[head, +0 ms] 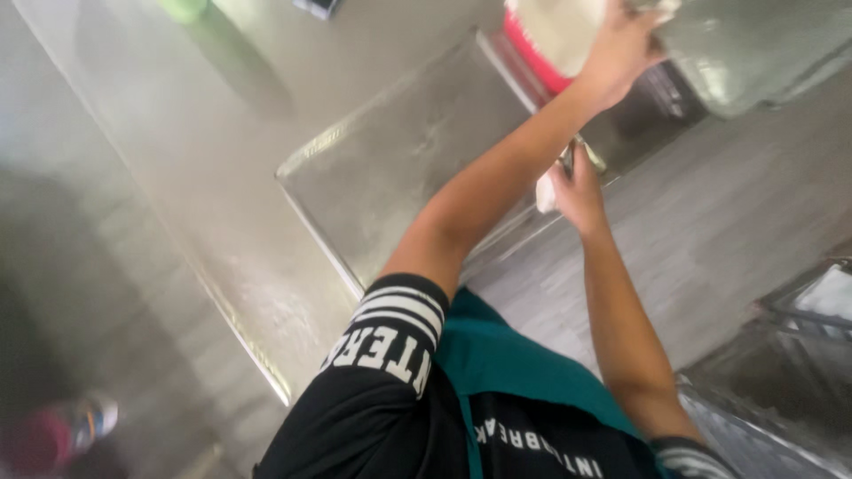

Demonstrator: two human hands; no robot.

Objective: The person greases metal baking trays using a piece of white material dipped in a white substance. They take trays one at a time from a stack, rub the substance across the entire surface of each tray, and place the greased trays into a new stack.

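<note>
Steel counter (222,160) ran below. The left hand (621,49) gripped a big clear jar (754,44) beside a red-rimmed white tub (546,35). The right hand (577,191) pinched something small and white (544,193); its contents stayed too blurred to tell.

Count, head view, blurred frame.

Hands: 2, a left hand (621,49) raised and a right hand (577,191) lower down.

Steel counters: 1, a long counter (204,177).

Raised steel boxes: 1, a box (399,160) on the counter.

Red-rimmed tubs: 1, a tub (546,40) at the top edge.

Green items: 1, a green object (184,7), cut off by the frame, kind unclear.

Small white items: 1, a white piece (544,193) at the right hand.

Teal aprons: 1, an apron (524,364).
</note>
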